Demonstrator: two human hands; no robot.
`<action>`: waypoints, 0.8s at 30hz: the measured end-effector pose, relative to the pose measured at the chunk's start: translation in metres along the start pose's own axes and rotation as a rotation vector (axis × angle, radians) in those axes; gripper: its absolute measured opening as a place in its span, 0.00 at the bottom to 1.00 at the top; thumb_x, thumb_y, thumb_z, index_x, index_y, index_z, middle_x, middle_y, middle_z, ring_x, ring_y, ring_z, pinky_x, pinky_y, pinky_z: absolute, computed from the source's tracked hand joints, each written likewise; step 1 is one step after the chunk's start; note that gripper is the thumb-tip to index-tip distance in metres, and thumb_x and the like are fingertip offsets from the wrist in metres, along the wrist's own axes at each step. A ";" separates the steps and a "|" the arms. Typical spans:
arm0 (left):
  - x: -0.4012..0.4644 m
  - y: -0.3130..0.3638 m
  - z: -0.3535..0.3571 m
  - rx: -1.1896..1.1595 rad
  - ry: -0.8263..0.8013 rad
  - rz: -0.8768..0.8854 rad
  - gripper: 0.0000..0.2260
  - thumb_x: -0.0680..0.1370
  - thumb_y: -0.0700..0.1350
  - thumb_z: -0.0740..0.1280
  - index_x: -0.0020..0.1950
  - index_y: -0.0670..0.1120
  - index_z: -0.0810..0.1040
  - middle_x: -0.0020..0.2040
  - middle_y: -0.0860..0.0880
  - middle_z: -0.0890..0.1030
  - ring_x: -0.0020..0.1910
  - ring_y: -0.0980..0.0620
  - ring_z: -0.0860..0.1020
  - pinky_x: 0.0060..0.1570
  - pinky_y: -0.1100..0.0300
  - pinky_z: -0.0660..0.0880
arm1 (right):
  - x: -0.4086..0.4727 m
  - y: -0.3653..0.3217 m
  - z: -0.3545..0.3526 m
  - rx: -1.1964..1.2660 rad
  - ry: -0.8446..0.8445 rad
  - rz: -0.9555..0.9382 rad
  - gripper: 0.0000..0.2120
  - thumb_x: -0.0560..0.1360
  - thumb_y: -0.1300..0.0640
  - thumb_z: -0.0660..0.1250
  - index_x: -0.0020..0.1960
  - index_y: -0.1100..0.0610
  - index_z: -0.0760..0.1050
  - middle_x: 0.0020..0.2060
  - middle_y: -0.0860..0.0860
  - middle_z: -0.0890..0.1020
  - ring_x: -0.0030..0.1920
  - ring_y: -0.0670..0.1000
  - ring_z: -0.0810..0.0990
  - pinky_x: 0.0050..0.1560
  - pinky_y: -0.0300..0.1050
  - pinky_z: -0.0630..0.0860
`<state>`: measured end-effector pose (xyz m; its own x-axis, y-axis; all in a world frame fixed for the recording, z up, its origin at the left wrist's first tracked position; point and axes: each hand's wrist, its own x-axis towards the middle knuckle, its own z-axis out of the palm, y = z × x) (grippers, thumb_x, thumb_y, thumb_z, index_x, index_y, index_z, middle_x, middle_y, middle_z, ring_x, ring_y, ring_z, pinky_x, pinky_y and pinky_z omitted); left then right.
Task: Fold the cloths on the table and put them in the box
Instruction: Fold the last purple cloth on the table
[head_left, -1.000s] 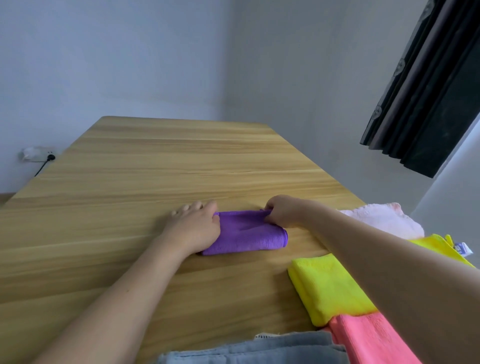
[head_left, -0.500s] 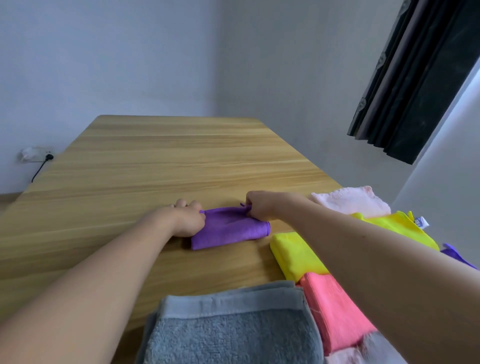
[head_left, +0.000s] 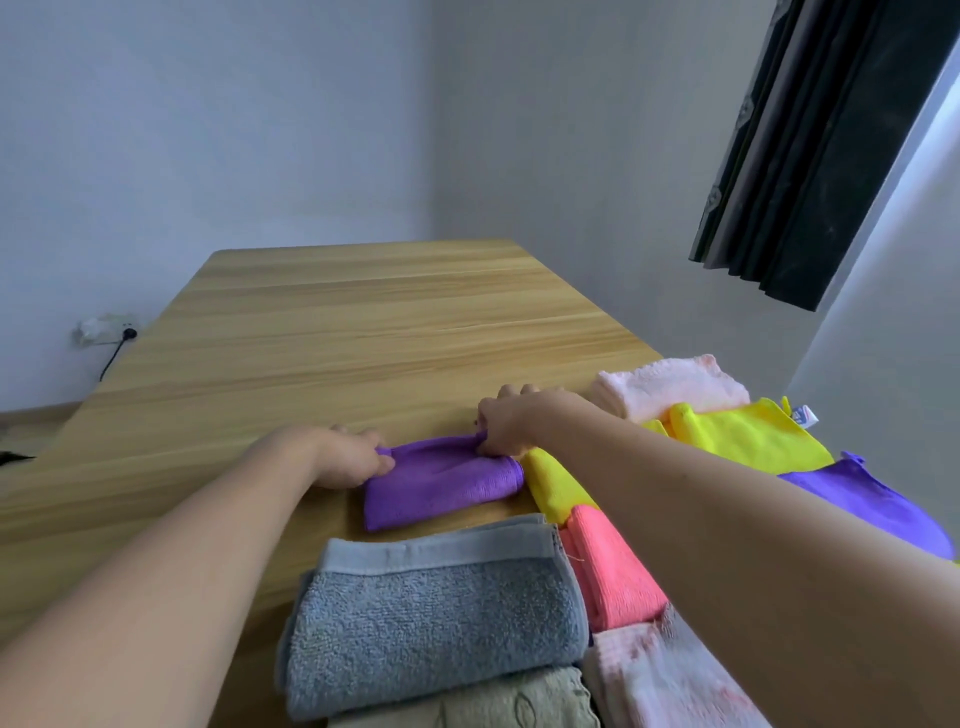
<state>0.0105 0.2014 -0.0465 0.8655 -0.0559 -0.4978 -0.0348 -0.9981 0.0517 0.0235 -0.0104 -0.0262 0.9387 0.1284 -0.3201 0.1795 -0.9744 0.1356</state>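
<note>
1. The left hand (head_left: 347, 460) pinches the left end of the folded purple cloth (head_left: 441, 480); the right hand (head_left: 511, 423) grips its far right corner.
2. The purple cloth lies on the wooden table (head_left: 332, 332).
3. Just beside it sit a folded yellow cloth (head_left: 553, 486), a pink cloth (head_left: 610, 569) and a grey towel (head_left: 431, 613).

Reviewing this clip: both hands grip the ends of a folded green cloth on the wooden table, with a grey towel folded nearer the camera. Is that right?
Not quite. In the head view the cloth gripped by the left hand and the right hand is purple, not green. The rest holds: it lies folded on the wooden table, and the grey towel sits folded nearer the camera.
</note>
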 end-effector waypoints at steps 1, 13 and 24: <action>-0.004 0.001 0.000 0.016 -0.005 0.000 0.22 0.81 0.60 0.53 0.73 0.53 0.63 0.73 0.40 0.62 0.72 0.42 0.63 0.72 0.50 0.59 | -0.002 -0.001 0.000 -0.017 -0.009 0.000 0.23 0.76 0.48 0.63 0.70 0.48 0.66 0.73 0.54 0.60 0.74 0.62 0.55 0.68 0.73 0.52; -0.065 0.069 -0.031 -0.133 0.304 -0.087 0.23 0.80 0.43 0.54 0.76 0.47 0.59 0.76 0.40 0.59 0.74 0.39 0.59 0.73 0.49 0.58 | -0.083 0.071 -0.023 0.199 0.384 0.060 0.24 0.78 0.47 0.60 0.73 0.48 0.62 0.72 0.51 0.61 0.73 0.57 0.58 0.73 0.59 0.54; -0.112 0.190 -0.055 -0.016 0.278 0.249 0.19 0.79 0.42 0.57 0.70 0.44 0.67 0.64 0.43 0.76 0.59 0.44 0.75 0.58 0.55 0.72 | -0.132 0.186 -0.010 0.236 0.302 0.189 0.21 0.79 0.57 0.56 0.71 0.50 0.62 0.72 0.50 0.66 0.70 0.56 0.67 0.67 0.51 0.64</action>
<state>-0.0656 0.0192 0.0673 0.9342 -0.2854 -0.2141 -0.2557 -0.9541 0.1559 -0.0642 -0.2063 0.0505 0.9990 -0.0424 -0.0167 -0.0434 -0.9970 -0.0639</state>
